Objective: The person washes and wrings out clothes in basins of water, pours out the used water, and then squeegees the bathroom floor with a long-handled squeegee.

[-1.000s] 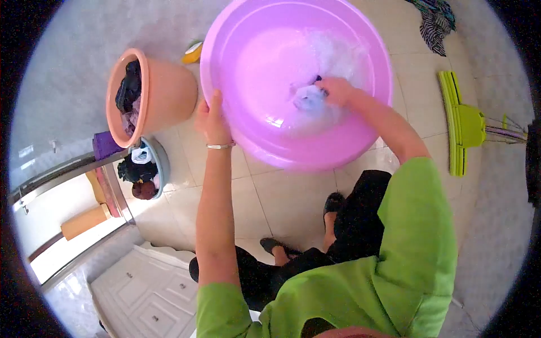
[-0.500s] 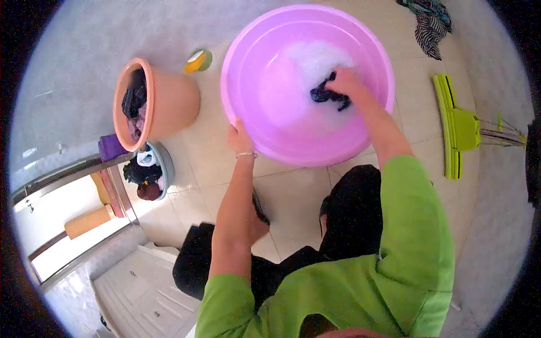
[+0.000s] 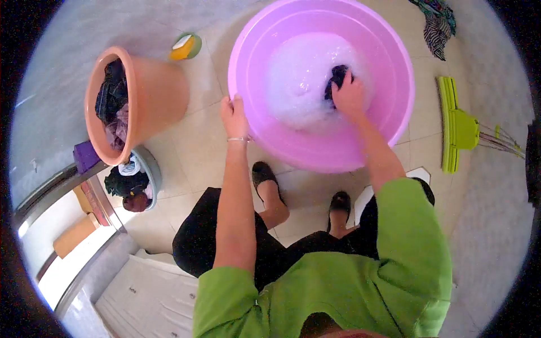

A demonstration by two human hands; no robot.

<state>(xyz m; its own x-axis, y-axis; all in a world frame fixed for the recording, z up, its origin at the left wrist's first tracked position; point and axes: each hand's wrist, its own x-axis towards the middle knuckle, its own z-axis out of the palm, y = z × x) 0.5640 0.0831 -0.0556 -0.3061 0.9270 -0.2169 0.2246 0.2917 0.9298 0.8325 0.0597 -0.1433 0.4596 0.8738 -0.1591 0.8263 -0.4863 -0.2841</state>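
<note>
A large pink-purple plastic basin (image 3: 237,59) holds cloudy, foamy water (image 3: 293,73). My left hand (image 3: 234,117) is closed on the basin's near-left rim, a thin bracelet at its wrist. Inside the basin, my right hand (image 3: 350,97) grips a bunched black cloth (image 3: 338,73) at the surface of the suds. Part of the cloth is hidden by my fingers and the foam.
Left of the basin, an orange bucket (image 3: 160,93) of clothes leans beside a blue-grey tub (image 3: 151,169) of laundry. A green-and-yellow container (image 3: 186,47) sits farther back. To the right are a green squeegee mop (image 3: 463,128) and patterned fabric (image 3: 438,34).
The black cloth has moved with my right hand slightly right and nearer the surface, bunched tighter. Foam spreads wider in the basin. My left hand stays at the rim; the view has shifted.
</note>
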